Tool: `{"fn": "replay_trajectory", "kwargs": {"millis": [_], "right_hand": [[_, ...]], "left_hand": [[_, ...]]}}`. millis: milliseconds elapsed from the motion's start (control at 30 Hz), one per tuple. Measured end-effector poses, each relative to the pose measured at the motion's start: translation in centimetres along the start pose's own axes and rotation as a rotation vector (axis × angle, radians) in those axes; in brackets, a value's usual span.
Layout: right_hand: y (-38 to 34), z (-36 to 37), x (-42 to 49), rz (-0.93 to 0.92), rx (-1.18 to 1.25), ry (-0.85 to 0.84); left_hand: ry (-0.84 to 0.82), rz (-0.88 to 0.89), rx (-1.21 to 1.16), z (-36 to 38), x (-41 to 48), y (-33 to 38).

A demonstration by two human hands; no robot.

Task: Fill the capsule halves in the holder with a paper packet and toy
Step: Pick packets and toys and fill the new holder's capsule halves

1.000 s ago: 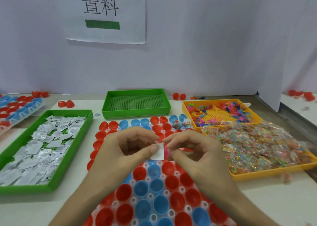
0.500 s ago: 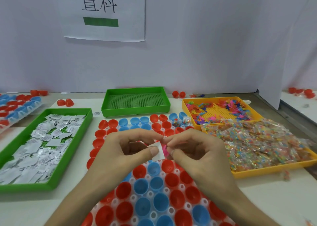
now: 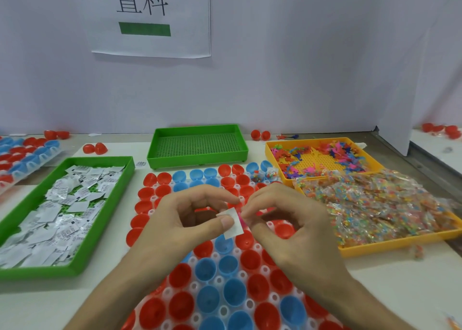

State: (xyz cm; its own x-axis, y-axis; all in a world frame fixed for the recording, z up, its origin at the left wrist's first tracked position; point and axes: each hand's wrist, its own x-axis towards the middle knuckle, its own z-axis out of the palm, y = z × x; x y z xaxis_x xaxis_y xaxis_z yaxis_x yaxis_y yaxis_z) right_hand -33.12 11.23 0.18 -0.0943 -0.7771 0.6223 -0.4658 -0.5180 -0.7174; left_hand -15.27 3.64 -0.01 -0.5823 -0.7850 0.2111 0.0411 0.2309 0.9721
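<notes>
Workstation seen from above the hands. The tabletop (image 3: 400, 292) carries, in descending size:

- One white holder (image 3: 219, 281) in the foreground, seated with red and blue capsule halves (image 3: 207, 302), open side up. A second holder (image 3: 25, 154) lies at the far left edge.
- Two green trays. The left tray (image 3: 37, 271) is heaped with white packets too many to count, and the rear tray (image 3: 197, 158) shows only its mesh floor.
- Two orange trays. The near tray (image 3: 400, 244) is piled with clear bags of coloured pieces, and the rear tray (image 3: 271, 159) holds loose toys.

Two halves in the back row (image 3: 265, 175) appear filled already. The rest in view look empty.

Above the holder's centre, the left hand (image 3: 180, 219) pinches one paper packet (image 3: 231, 222) between thumb and forefinger. The right hand (image 3: 287, 224) has its fingers closed on one pink toy (image 3: 241, 220), pressed against the packet's right edge and mostly hidden.

Handling, as a judgement:

- **Packet:** It is probably very light, thin and pliable. It will likely curl or crease rather than resist, so it is best held flat by an edge and bent to fit the cup.
- **Toy:** It looks tiny and easy to lose, so a fingertip pinch held low over the chosen half seems advisable.
</notes>
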Motion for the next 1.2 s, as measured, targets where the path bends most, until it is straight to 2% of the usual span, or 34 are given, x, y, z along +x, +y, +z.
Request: {"fn": "replay_trajectory", "kwargs": {"millis": [133,233,300,500,967,1200], "right_hand": [[0.2,-0.6,0.3,0.025,0.003,-0.006],[0.2,-1.3,0.6,0.069,0.127,0.05],[0.0,-1.3,0.7,0.073,0.209,0.03],[-0.3,-0.3,0.3,0.101,0.224,-0.052],[-0.7,-0.1,0.2,0.198,0.425,-0.062],[-0.6,-0.3,0.2,0.171,0.317,-0.09]], "left_hand": [[0.044,0.009,-0.012,-0.1,0.1,-0.2],[0.074,0.034,-0.03,-0.2,0.3,-0.2],[0.075,0.053,-0.047,-0.1,0.3,-0.2],[0.017,0.092,-0.033,0.2,0.0,-0.2],[-0.077,0.103,-0.113,0.0,0.1,0.2],[-0.106,0.11,-0.109,0.6,-0.1,0.4]]}}
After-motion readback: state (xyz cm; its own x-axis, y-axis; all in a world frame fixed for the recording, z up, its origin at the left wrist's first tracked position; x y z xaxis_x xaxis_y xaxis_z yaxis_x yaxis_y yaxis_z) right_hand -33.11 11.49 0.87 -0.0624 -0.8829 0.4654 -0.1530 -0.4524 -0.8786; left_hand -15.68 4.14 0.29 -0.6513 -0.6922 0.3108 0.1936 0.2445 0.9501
